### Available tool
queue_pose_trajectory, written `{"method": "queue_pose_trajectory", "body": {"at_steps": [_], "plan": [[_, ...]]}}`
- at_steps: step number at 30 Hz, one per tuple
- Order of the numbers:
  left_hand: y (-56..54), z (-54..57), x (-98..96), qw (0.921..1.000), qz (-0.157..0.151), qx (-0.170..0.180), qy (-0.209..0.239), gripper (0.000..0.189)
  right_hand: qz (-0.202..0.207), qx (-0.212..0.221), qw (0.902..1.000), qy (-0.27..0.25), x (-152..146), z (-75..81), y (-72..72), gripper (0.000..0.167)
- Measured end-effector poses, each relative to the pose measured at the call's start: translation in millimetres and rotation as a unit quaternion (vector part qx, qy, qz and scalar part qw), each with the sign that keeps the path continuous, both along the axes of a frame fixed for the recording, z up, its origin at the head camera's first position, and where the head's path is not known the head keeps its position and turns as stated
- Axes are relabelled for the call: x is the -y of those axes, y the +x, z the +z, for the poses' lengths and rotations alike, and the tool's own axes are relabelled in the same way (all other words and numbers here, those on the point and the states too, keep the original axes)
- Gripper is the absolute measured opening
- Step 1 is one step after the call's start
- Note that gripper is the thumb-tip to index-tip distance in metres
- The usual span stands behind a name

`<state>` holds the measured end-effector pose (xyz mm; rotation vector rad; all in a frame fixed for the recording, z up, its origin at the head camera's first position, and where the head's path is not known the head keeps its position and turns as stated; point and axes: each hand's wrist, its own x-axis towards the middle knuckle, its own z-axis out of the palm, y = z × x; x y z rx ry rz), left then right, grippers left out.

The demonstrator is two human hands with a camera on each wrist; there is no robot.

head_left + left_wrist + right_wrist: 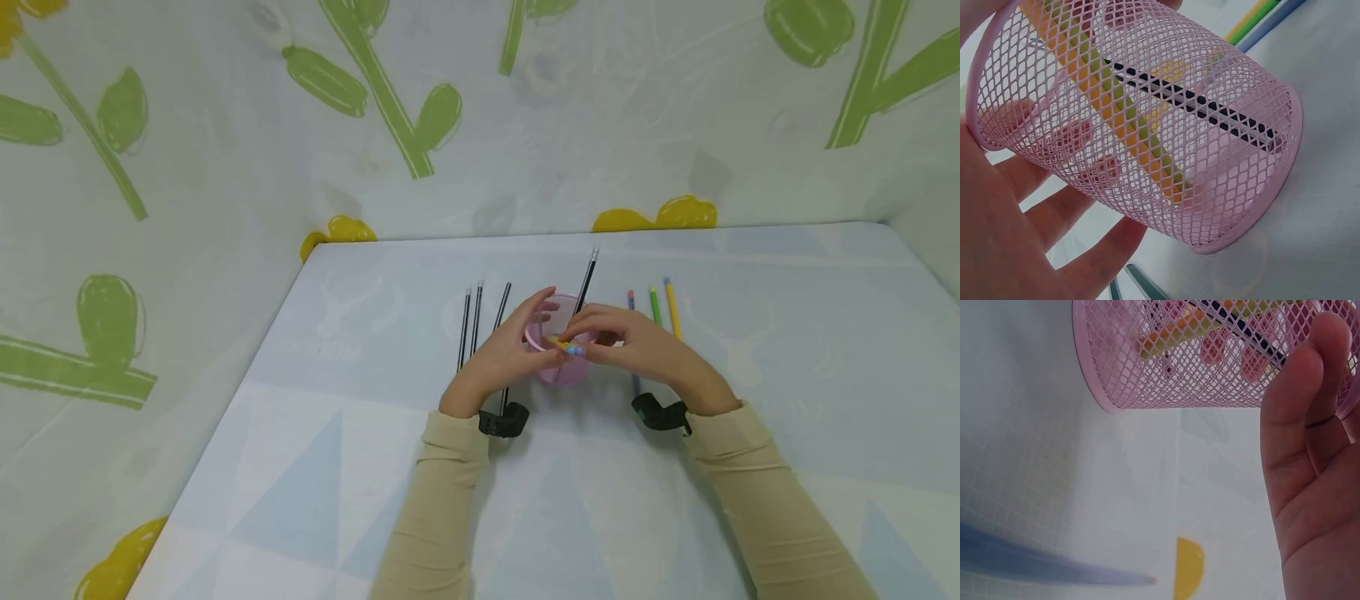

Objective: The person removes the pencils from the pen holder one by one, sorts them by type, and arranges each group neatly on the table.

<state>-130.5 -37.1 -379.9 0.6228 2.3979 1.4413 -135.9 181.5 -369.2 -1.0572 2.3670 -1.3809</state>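
Note:
A pink mesh pen cup (567,372) stands between my hands, tilted in the left wrist view. My left hand (517,346) holds it by its left side, with the thumb near the front rim and the fingers behind the mesh. Over the mouth, my right hand (630,337) pinches the blue-tipped ends of yellow pencils (558,342). Their shafts run down inside, seen through the mesh as orange and yellow-green bands (1116,119). A black-and-silver pencil (588,279) leans in the cup and sticks up past the rim.
Several black striped pencils (463,329) lie left of the cup. To its right lie a blue pencil with a red tip (632,300), a green pencil (656,307) and another yellow pencil (672,308). The table's back edge (480,240) meets a leaf-patterned wall covering (225,167).

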Motion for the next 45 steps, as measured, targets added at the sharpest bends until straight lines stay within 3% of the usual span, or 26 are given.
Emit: {"method": "queue_pose_trajectory", "body": {"at_steps": [13,37,40,45], "plan": [[1.5,-1.4,-0.5,0.9999,0.012,0.003,0.004,0.081,0.007,0.017,0.9997,-0.015,1.5,0.7,-0.3,0.017],[-1.4,-3.6,-0.8,0.9997,0.008,0.012,0.02,0.081,0.026,0.025,0.9988,-0.033,-0.7,2.4,-1.5,0.019],[0.2,1.2,-1.6,0.9997,0.007,0.013,0.017,0.081,0.025,0.019,0.9989,-0.036,-1.5,2.4,-1.4,0.019],[10.4,20.8,-2.0,0.9996,0.003,0.024,0.012,0.081,0.028,0.024,0.9985,-0.039,-1.1,2.3,-0.9,0.021]]}}
